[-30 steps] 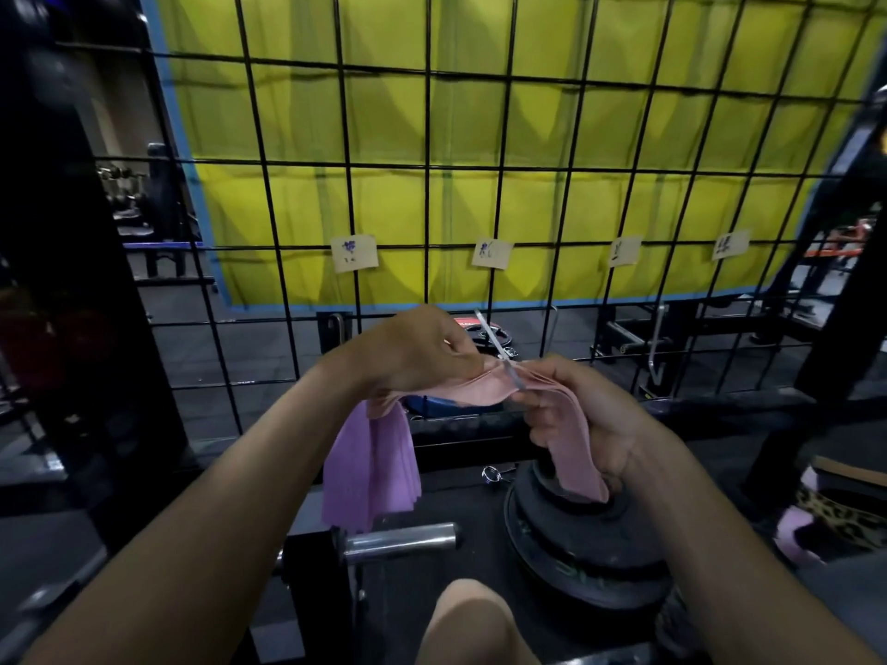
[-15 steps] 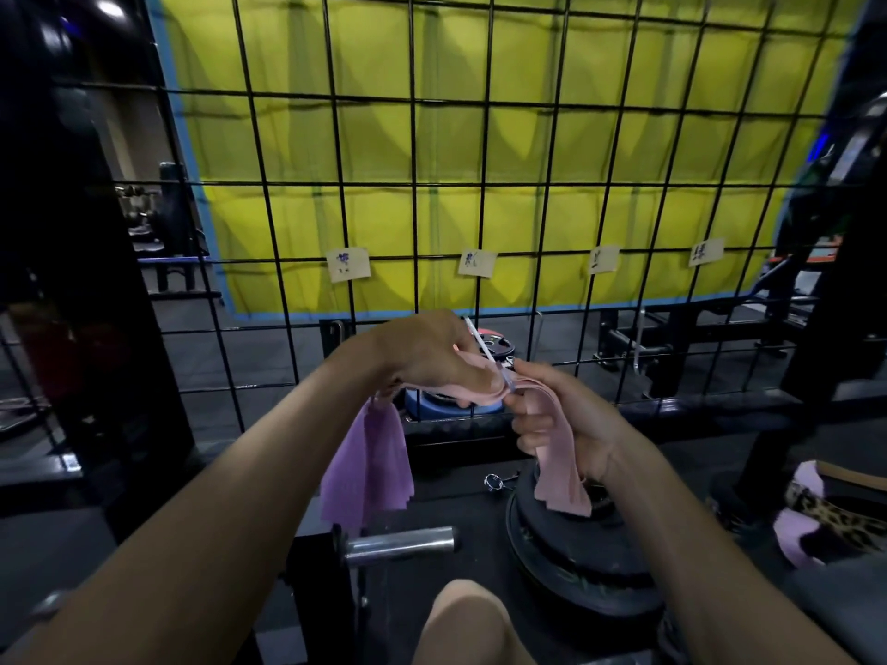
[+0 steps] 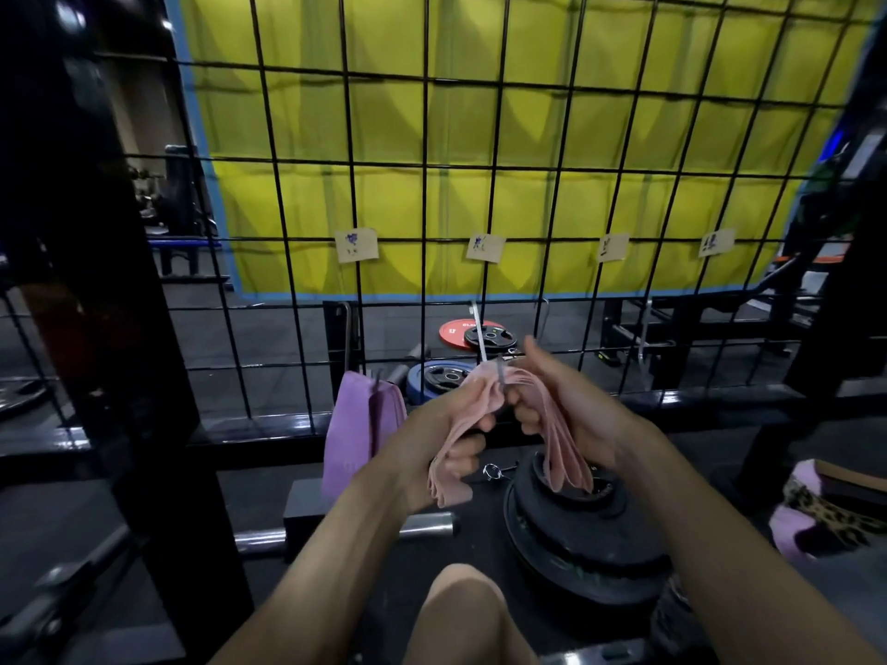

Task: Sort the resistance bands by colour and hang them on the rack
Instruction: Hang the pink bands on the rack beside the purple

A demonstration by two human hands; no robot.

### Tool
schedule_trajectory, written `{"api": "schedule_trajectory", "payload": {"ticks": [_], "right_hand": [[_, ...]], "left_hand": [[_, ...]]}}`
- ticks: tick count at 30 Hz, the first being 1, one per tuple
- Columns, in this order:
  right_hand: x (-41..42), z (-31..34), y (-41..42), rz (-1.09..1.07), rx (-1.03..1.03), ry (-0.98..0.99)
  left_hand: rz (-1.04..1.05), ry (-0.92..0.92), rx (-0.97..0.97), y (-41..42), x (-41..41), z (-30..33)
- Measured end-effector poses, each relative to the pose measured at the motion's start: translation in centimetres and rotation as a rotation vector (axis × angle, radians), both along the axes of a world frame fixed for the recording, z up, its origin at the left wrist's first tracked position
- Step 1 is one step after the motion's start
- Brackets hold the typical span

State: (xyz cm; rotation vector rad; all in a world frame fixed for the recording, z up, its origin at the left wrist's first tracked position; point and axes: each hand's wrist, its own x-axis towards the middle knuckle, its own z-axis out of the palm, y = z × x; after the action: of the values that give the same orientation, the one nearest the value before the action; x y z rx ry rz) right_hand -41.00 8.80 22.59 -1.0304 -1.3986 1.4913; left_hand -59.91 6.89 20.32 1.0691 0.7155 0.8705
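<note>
A black wire grid rack [image 3: 485, 160] stands in front of me, with paper labels [image 3: 356, 244] along one bar. Purple bands [image 3: 353, 424] hang from a hook at the left. A bundle of pink bands [image 3: 485, 391] is draped over a metal hook [image 3: 480, 338] under the second label. My left hand [image 3: 441, 439] grips the left half of the pink bundle. My right hand [image 3: 552, 400] grips the right half, whose ends [image 3: 569, 467] hang over the weight plates.
A stack of black weight plates [image 3: 576, 535] lies below my right hand, with a steel bar end [image 3: 422, 523] to its left. Behind the grid lie red [image 3: 453, 332] and blue [image 3: 432, 376] plates. A leopard-print bag [image 3: 835, 506] is at the right. My knee [image 3: 461, 611] is bottom centre.
My left hand has dropped lower along the pink bands, which now sit on the hook. The purple bands, earlier partly hidden by that hand, hang in plain view.
</note>
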Motion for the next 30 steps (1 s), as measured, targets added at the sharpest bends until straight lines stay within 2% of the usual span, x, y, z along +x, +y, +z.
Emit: {"api": "schedule_trajectory", "payload": {"ticks": [3, 6, 10, 13, 17, 19, 21, 24, 27, 30], "right_hand": [[0.5, -0.1, -0.6, 0.063, 0.095, -0.037], [0.5, -0.5, -1.3, 0.115, 0.189, -0.128], [0.3, -0.5, -1.5, 0.039, 0.337, -0.313], [0.1, 0.2, -1.9, -0.039, 0.424, -0.375], [0.0, 0.1, -1.9, -0.065, 0.453, -0.433], [-0.3, -0.7, -1.9, -0.060, 0.430, -0.446], [-0.6, -1.9, -2.0, -0.095, 0.415, -0.515], [-1.1, -3.2, -2.4, -0.126, 0.396, -0.418], [-1.4, -3.8, -3.4, -0.091, 0.332, -0.243], [-1.8, -5.2, -4.2, -0.073, 0.319, -0.179]], "left_hand": [[-0.052, -0.158, -0.040, -0.1, -0.1, -1.4], [-0.091, -0.235, -0.062, -0.5, 0.1, -1.3], [-0.202, -0.288, -0.074, -0.3, 0.2, -1.4], [-0.088, -0.333, -0.096, 0.3, 0.1, -2.7], [-0.055, -0.429, -0.120, 0.0, 0.2, -4.0], [-0.013, -0.406, -0.126, -0.2, 0.2, -4.4], [0.025, -0.309, -0.066, -0.5, 0.4, -4.2], [0.056, -0.206, 0.013, -1.0, 0.4, -4.1], [0.028, -0.222, 0.005, -1.5, -0.1, -5.1], [0.023, -0.179, 0.014, -1.9, -0.5, -6.6]]}}
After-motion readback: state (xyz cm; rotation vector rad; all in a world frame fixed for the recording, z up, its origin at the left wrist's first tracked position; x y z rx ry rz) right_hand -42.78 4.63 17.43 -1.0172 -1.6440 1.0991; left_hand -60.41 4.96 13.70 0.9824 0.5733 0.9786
